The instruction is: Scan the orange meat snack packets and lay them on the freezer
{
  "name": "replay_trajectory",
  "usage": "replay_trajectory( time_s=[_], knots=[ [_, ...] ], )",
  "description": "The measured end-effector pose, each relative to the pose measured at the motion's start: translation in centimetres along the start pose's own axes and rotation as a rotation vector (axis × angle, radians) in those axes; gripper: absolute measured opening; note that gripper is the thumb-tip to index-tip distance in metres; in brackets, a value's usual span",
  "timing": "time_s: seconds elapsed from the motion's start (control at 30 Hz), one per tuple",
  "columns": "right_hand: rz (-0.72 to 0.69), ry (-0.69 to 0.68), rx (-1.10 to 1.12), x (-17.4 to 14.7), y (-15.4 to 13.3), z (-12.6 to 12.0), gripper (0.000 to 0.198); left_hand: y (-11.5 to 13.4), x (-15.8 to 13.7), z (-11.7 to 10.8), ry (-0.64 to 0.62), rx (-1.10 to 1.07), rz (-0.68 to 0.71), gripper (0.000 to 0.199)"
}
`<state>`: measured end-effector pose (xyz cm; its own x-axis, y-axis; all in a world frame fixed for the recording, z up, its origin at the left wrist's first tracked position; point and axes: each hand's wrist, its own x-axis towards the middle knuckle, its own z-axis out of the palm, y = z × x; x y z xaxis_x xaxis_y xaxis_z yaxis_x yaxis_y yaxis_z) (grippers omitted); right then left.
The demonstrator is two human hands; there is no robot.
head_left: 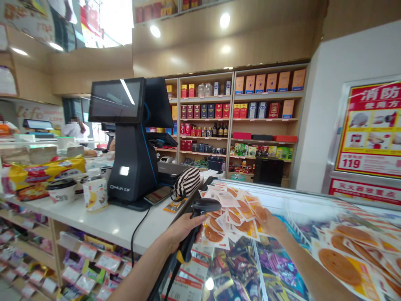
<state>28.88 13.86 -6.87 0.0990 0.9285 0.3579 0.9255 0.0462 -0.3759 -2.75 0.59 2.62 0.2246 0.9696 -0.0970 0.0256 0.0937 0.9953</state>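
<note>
My left hand point(189, 225) is wrapped round the handle of a black barcode scanner point(205, 205), its head pointing up and to the right over the glass counter. Flat clear-and-orange snack packets point(239, 211), each with a round brown disc inside, lie in a loose pile just beyond the scanner. At the right side of this pile, my right hand point(272, 222) has its fingers closed at the edge of a packet; the fingertips are partly hidden. A second heap of the same packets point(347, 255) lies on the glass near my right forearm.
Left of the scanner, a black point-of-sale terminal point(133, 146) stands on the white counter point(122, 228), with a striped pouch point(187, 182), paper cups point(95, 193) and yellow snack bags point(46, 171) around it. Wrapped goods fill the glass case point(232, 271). Stocked shelves point(205, 99) line the back wall.
</note>
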Motion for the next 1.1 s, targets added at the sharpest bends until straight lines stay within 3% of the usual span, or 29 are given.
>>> replay_trajectory(
  time_s=[0.17, 0.4, 0.6, 0.8, 1.1],
  knots=[
    [0.021, 0.021, 0.169, -0.2, 0.2, -1.2, 0.023, -0.2, 1.7, 0.6, -0.045, -0.025, 0.043, 0.036],
    [0.141, 0.158, 0.589, -0.9, 0.3, -4.0, 0.026, 0.9, 1.1, 2.4, -0.185, -0.032, 0.054, 0.034],
    [0.121, 0.115, 1.030, -1.8, -2.2, -4.1, 0.027, 1.7, 0.3, 3.7, -0.273, -0.017, 0.088, 0.033],
    [0.099, -0.044, 1.591, -2.1, -4.3, -4.5, 0.020, 2.3, -0.4, 4.6, -0.314, 0.011, 0.073, 0.033],
    [0.008, -0.013, 1.418, -2.3, -5.1, -4.0, 0.027, 2.7, -0.7, 5.1, -0.365, 0.017, 0.107, 0.032]
  ],
)
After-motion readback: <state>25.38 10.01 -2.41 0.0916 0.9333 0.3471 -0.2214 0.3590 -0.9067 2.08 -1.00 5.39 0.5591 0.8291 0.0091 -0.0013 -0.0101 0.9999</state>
